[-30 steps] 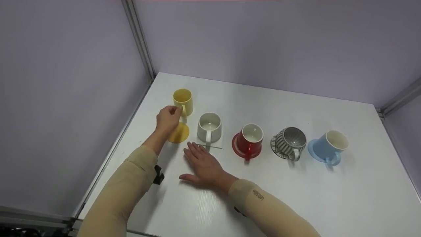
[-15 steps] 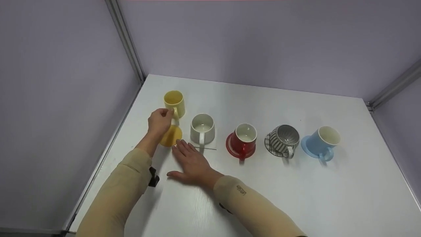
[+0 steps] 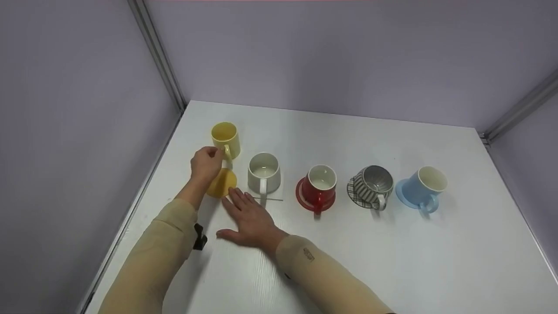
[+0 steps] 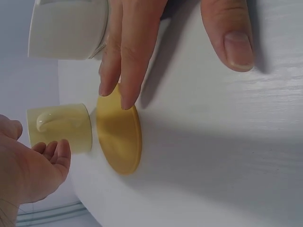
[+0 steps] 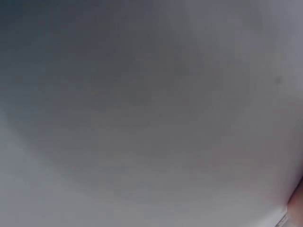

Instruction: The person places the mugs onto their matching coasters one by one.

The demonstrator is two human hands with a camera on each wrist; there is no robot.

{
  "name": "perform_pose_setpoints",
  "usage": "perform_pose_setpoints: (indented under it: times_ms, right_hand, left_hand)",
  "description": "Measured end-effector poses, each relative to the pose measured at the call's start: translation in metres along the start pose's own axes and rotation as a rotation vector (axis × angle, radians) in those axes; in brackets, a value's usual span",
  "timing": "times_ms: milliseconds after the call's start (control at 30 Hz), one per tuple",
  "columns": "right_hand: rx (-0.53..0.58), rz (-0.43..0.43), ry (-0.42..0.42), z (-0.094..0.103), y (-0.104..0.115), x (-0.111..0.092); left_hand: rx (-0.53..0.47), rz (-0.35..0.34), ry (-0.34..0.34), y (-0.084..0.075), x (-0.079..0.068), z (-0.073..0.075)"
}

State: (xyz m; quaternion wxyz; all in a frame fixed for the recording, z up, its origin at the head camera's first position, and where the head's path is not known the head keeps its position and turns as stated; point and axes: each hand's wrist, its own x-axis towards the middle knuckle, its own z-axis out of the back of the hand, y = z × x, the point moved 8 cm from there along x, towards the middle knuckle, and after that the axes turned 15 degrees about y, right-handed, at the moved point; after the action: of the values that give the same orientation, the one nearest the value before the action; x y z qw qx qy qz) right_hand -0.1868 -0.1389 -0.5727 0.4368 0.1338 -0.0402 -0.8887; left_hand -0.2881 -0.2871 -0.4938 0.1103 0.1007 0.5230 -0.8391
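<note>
In the head view a yellow mug (image 3: 226, 143) stands upright behind a round yellow coaster (image 3: 223, 183). My left hand (image 3: 206, 164) is right in front of the mug, its fingers bent and overlapping the handle in that view. From the left wrist, that hand (image 4: 35, 172) appears loosely curled, and the mug's handle (image 4: 47, 122) shows beside the fingertips with no fingers round it. My right hand (image 3: 250, 221) lies with straight, spread fingers low over the table, fingertips at the coaster's near edge. The right wrist view is mostly a grey blur.
A white mug (image 3: 264, 176) stands on a pale square coaster (image 3: 274, 197). Further right are a red mug on a red coaster (image 3: 301, 201), a grey striped cup (image 3: 365, 187) on a wire coaster, and a light blue mug (image 3: 416, 192) on a blue coaster. Walls border the white table (image 3: 392, 261).
The whole head view has shifted slightly left. The right hand's fingertips have come closer to the yellow coaster. The left hand and the yellow mug keep much the same places.
</note>
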Motion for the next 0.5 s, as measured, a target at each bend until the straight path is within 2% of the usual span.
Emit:
perform_pose_setpoints:
  times_ms: [267,500]
  right_hand:
    - [-0.023,-0.002,0.02,0.0,0.011,0.002]
    - [-0.004,-0.015,0.033,0.0,0.009,0.0]
  left_hand:
    - [0.018,0.024,-0.008,0.01,-0.001,0.005]
    - [-0.005,0.026,0.014,0.005,0.003,-0.002]
